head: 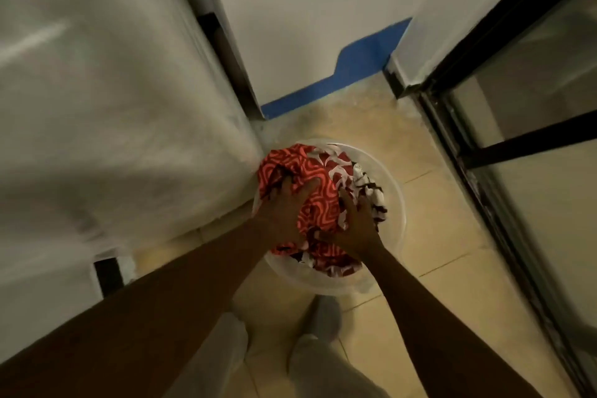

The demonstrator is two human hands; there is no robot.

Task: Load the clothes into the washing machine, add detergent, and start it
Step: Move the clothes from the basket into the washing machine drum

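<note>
Red patterned clothes (310, 191) in a clear basin (395, 203) on the floor are clamped by the left hand (284, 213) and right hand (357, 226).

Dim warm light, heavy motion blur esp. edges, wide-angle distortion.

My hands cover much of the clothes (310, 207), hiding the basin's (395, 203) near contents. I see the washing machine (113, 90) only blurred, its top cut off by the frame.

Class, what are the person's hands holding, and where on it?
Both hands, left and right, grip the red wavy-patterned cloth at the top of the heap in the clear round plastic basin.
</note>
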